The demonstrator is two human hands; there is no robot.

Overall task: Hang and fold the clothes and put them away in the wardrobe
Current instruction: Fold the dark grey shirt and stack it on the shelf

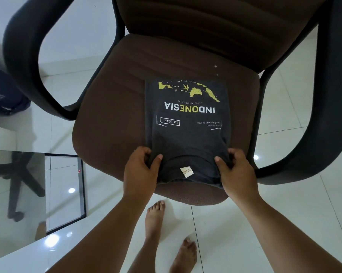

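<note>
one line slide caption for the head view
Both hands grip the folded Indonesia t-shirt on a brown chair seat.

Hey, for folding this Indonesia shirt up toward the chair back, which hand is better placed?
Neither clearly. The left hand and right hand each pinch a near corner of the folded t-shirt on the chair seat, symmetrically. Probably both together.

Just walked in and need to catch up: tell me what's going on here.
A person stands barefoot at a brown office chair and is folding a dark grey T-shirt on its seat. The shirt is already folded into a narrow rectangle, its "INDONESIA" print facing up. The left hand and the right hand each grip a corner of the near, collar end, where a small label shows. It has not yet been put away; no wardrobe is in view.
</note>
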